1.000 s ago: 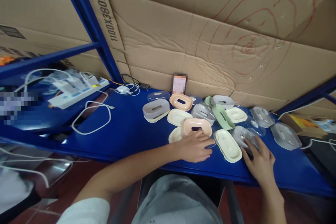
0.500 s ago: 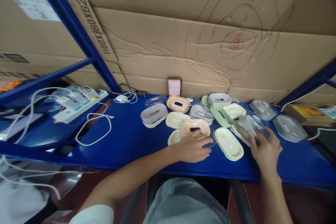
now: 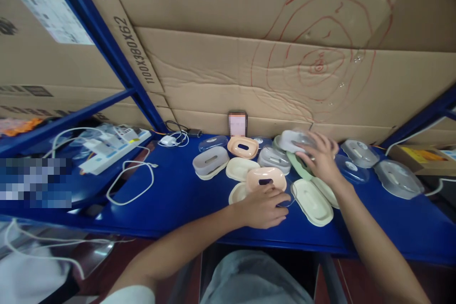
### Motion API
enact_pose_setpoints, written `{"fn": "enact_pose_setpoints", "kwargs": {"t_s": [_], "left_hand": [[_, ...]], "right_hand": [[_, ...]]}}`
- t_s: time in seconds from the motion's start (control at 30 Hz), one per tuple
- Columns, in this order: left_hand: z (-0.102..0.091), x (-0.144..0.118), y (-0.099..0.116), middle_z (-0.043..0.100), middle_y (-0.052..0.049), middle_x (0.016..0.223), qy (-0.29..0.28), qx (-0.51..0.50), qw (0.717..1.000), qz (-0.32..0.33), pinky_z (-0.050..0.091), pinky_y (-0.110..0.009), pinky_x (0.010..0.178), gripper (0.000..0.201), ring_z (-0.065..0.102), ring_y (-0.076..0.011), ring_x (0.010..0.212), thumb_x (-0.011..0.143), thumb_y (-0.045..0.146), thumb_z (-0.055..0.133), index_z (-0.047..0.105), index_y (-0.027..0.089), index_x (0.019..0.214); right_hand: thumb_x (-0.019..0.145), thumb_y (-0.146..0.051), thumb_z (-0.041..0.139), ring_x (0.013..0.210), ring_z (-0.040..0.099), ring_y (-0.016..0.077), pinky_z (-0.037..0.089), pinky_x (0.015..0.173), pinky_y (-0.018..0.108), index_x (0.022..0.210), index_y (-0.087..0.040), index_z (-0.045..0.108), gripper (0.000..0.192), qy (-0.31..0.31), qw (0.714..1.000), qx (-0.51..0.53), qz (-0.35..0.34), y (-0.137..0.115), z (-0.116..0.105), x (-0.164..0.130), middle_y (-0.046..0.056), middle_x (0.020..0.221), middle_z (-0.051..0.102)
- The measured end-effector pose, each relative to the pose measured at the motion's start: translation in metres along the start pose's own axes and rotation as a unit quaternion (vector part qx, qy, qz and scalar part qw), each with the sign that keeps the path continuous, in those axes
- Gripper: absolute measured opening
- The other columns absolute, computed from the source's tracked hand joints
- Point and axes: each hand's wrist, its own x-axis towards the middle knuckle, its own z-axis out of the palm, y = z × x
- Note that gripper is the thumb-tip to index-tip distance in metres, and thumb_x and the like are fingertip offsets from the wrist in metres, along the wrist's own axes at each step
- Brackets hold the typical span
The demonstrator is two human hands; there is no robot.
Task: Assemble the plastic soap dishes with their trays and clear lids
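Fingers loosely stretched, my left hand (image 3: 267, 205) rests at the front edge of a peach oval shell with a slot (image 3: 264, 175). A clear lid (image 3: 291, 197) shows partly beneath its fingertips. At the back, my right hand (image 3: 322, 154) has thumb and fingers around a grey oval shell (image 3: 292, 140), blurred by motion. Below that shell lies a green slotted shell (image 3: 298, 165), partly covered. Cream oval trays (image 3: 313, 202) lie between my hands, and another cream tray (image 3: 239, 169) is behind the peach shell.
An orange shell (image 3: 242, 147), grey shells (image 3: 211, 161), and clear lids (image 3: 352, 169) lie around the blue table (image 3: 171, 194). A phone (image 3: 237, 124) leans on the cardboard (image 3: 199, 76) behind. Power strip (image 3: 114, 152) and white cable (image 3: 130, 183) are left; a small carton (image 3: 415, 159) is right.
My right hand has moved back and left, from the grey shell and clear lid at the front right to the back of the pile. The clear lid there now lies alone. My left hand stays put.
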Motion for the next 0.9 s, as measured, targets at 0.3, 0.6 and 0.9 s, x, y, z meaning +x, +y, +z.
{"fn": "enact_pose_setpoints", "kwargs": {"t_s": [0.3, 0.6, 0.9], "left_hand": [[-0.003, 0.001, -0.001, 0.069, -0.006, 0.133, -0.004, -0.009, 1.0, 0.0, 0.039, -0.04, 0.101, 0.017, 0.066, -0.0211, 0.109, 0.105, 0.033, 0.062, 0.077, 0.024, 0.104], [0.0, 0.0, -0.001, 0.07, -0.005, 0.13, 0.02, -0.007, 1.0, -0.005, 0.04, -0.041, 0.1, 0.016, 0.066, -0.0217, 0.108, 0.103, 0.033, 0.064, 0.075, 0.023, 0.097], [0.0, 0.001, 0.0, 0.07, -0.005, 0.13, 0.011, -0.018, 1.0, -0.015, 0.041, -0.04, 0.1, 0.016, 0.066, -0.0217, 0.11, 0.104, 0.032, 0.064, 0.076, 0.024, 0.099]], "right_hand": [[0.109, -0.053, 0.049, 0.146, 0.048, 0.0354, 0.028, 0.115, 0.059, 0.144, -0.027, 0.068, 0.048, -0.026, 0.993, -0.047, 0.104, 0.084, -0.024, -0.007, 0.017, 0.163, 0.052], [0.084, -0.057, 0.076, 0.135, 0.046, 0.05, 0.027, 0.099, 0.067, 0.13, -0.019, 0.074, 0.06, -0.077, 0.887, -0.124, 0.438, 0.208, -0.042, -0.099, 0.032, 0.149, 0.055], [0.069, -0.067, 0.084, 0.135, 0.04, 0.0535, 0.027, 0.091, 0.07, 0.13, -0.019, 0.069, 0.078, 0.049, 0.81, -0.105, 0.576, 0.217, -0.052, -0.114, 0.037, 0.149, 0.045]]}}
